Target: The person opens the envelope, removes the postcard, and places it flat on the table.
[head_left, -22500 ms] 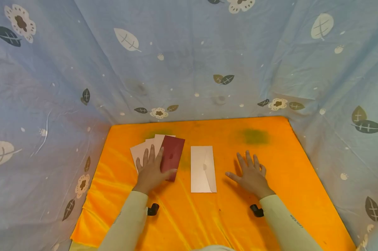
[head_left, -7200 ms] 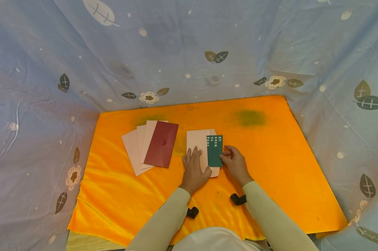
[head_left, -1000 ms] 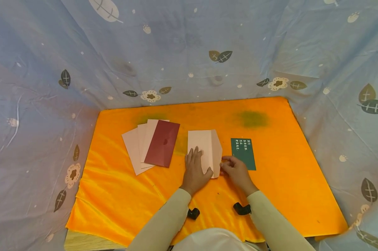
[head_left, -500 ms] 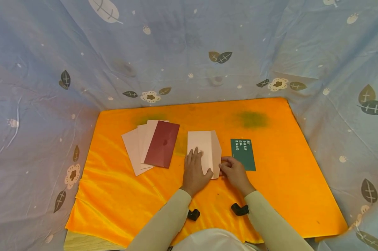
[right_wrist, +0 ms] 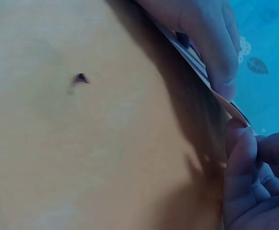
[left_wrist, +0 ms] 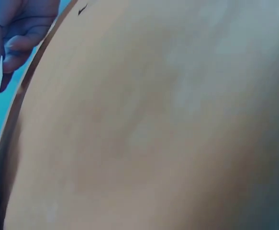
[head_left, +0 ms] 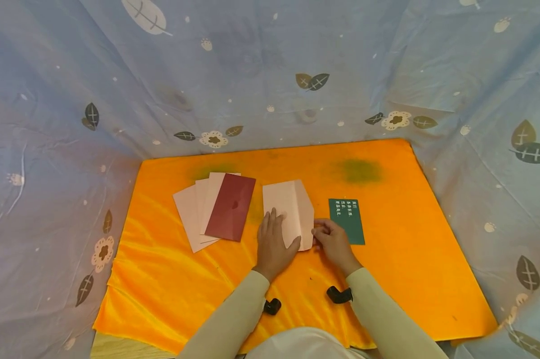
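An off-white envelope (head_left: 283, 192) lies with its flap spread out to the right, centre of the head view. Across its lower left part rests my left hand (head_left: 274, 247), fingers extended and thumb near the flap fold. My right hand (head_left: 335, 244) pinches the flap's right edge between thumb and fingers. The right wrist view shows that pinch, with the right hand (right_wrist: 254, 182) at the thin envelope edge (right_wrist: 230, 108) and the left hand (right_wrist: 201, 33) above it. Just right of my right hand lies a green card (head_left: 348, 219) with white characters, partly covered by that hand.
Left of the envelope, a dark red envelope (head_left: 230, 207) overlaps several pale envelopes (head_left: 189, 209). An orange cloth (head_left: 409, 259) covers the table. Blue patterned curtains (head_left: 252, 75) stand around the back and sides.
The green card lay on the envelope 7.2 s ago; now it lies to the right. In the last half second, both hands and the envelope have shifted slightly away and left, the envelope turning a little.
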`<state>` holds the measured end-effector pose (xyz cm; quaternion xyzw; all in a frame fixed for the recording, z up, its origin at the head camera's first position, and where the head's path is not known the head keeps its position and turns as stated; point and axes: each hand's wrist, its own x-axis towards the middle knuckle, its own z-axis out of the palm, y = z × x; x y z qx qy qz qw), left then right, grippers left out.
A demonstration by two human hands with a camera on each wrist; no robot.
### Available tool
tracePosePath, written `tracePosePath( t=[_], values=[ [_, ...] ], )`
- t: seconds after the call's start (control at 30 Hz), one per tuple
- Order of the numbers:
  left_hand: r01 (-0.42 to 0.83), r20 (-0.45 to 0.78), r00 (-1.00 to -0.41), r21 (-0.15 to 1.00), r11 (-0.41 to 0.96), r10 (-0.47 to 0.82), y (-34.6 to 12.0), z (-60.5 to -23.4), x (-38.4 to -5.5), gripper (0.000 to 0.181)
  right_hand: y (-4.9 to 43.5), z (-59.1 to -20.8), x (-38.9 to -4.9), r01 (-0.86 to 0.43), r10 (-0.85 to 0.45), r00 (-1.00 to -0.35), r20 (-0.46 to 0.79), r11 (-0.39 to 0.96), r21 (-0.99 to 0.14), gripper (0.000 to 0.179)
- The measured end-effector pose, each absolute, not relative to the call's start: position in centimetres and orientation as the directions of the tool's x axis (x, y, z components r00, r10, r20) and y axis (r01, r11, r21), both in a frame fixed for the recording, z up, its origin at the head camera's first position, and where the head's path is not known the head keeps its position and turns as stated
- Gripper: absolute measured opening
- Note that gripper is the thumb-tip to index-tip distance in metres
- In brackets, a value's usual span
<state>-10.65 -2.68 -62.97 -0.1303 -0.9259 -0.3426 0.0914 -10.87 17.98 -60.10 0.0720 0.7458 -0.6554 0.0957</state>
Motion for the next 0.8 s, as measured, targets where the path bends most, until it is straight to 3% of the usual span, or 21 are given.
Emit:
tracePosePath(
  t=[0.17, 0.3, 0.5, 0.63, 0.8],
  values=[
    [0.286, 0.246, -0.955, 0.617, 0.733, 0.166, -2.9, -62.6, -11.7, 0.082, 18.2, -59.9, -12.0, 0.223, -0.002, -0.975, -0.224, 0.091, -0.971, 0.030],
    [0.254, 0.228, -0.965, 0.685, 0.682, 0.130, -3.2, -62.3, -13.0, 0.082, 18.3, -59.6, -13.2, 0.228, 0.014, -0.974, -0.228, 0.084, -0.970, 0.031],
    [0.079, 0.110, -0.994, 0.836, 0.543, -0.025, -3.6, -61.8, -14.7, 0.078, 18.1, -59.3, -15.3, 0.239, 0.031, -0.971, -0.238, 0.060, -0.969, 0.034],
    [0.028, 0.064, -0.997, 0.843, 0.536, -0.048, -3.8, -61.4, -15.6, 0.077, 18.1, -59.2, -16.6, 0.252, 0.024, -0.968, -0.251, 0.030, -0.967, 0.037],
    [0.056, 0.073, -0.997, 0.829, 0.556, -0.009, -3.7, -61.0, -16.6, 0.077, 18.0, -58.9, -18.3, 0.274, 0.028, -0.962, -0.273, 0.034, -0.961, 0.038]
  ],
)
